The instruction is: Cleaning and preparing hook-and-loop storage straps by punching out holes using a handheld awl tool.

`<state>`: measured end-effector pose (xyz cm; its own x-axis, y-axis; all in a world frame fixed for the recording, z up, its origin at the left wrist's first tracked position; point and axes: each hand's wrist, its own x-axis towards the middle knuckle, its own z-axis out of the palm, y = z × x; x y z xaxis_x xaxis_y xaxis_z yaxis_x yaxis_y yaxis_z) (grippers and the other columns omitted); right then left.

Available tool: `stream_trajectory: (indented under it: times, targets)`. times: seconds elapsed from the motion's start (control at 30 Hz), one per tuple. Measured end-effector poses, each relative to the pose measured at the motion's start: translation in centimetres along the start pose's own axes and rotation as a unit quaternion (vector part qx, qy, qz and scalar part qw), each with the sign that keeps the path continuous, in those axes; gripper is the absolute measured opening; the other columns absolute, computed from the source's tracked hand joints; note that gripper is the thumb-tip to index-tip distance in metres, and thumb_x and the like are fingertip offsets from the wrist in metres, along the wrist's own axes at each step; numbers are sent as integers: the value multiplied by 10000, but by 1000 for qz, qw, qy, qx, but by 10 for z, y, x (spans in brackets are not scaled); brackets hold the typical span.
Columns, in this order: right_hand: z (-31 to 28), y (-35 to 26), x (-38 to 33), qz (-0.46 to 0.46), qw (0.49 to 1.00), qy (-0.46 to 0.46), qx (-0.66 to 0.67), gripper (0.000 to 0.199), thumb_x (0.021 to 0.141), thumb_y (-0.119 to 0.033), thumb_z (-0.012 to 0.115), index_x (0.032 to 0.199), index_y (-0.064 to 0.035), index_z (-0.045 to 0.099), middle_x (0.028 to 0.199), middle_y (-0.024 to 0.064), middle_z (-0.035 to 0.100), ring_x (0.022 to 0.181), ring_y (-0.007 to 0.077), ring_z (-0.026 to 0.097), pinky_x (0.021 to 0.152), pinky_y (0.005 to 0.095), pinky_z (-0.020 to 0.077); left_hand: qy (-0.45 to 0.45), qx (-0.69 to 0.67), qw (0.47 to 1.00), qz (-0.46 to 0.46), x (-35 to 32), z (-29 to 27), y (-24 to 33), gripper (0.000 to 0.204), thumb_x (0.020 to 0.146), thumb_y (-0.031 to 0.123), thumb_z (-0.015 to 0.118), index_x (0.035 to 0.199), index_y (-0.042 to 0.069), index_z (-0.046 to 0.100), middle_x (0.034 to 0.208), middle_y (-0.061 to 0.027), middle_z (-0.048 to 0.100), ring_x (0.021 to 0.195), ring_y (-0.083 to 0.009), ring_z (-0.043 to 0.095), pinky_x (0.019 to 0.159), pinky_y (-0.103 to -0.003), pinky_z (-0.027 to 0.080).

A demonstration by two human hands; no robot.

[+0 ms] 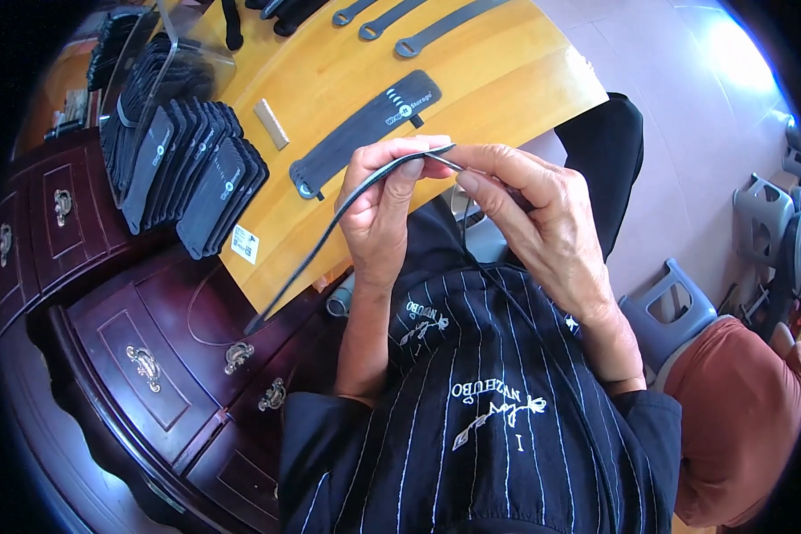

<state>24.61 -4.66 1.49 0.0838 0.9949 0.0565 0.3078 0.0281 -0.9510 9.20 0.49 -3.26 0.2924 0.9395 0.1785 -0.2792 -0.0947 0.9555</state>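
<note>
My left hand (378, 209) pinches a long dark grey strap (310, 254) near its upper end, thumb on the near side. Seen almost edge-on, the strap curves down to the left, its far tip hanging free over the dark drawers. Close beside it, my right hand (543, 214) is closed, thumb against fingers, on a thin greyish piece (443, 161) that meets the strap's end. Whether that piece is part of the strap or separate I cannot tell. Just beyond my hands, a flat dark grey strap (351, 142) with white print and small black tabs lies on the yellow wooden table (498, 67).
Stacks of dark straps (191, 169) stand at the left, by a clear plastic panel. Several ring-ended straps (449, 27) lie along the far edge. A small beige strip (271, 123) rests nearby. Dark red drawers (142, 343) fill the lower left; grey stools (667, 316) stand right.
</note>
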Motion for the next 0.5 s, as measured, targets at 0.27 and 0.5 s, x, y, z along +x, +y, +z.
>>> stream_trajectory:
  times: [0.27, 0.5]
  targets:
    - [-6, 3, 3, -15, 998, -13, -63, 168, 887, -160, 568, 1003, -61, 637, 830, 128, 653, 739, 272, 655, 645, 336, 509, -30, 149, 983, 106, 4, -7, -4, 137, 898, 24, 558, 1022, -33, 558, 1060, -215, 619, 829, -222, 644, 774, -292, 526]
    - [-6, 9, 3, -7, 995, -20, -94, 164, 876, -171, 582, 988, -69, 644, 810, 120, 646, 735, 272, 653, 643, 335, 510, 21, 233, 957, 171, 4, -8, -1, 125, 759, -11, 700, 876, 29, 687, 917, -138, 624, 771, -162, 632, 676, -238, 533]
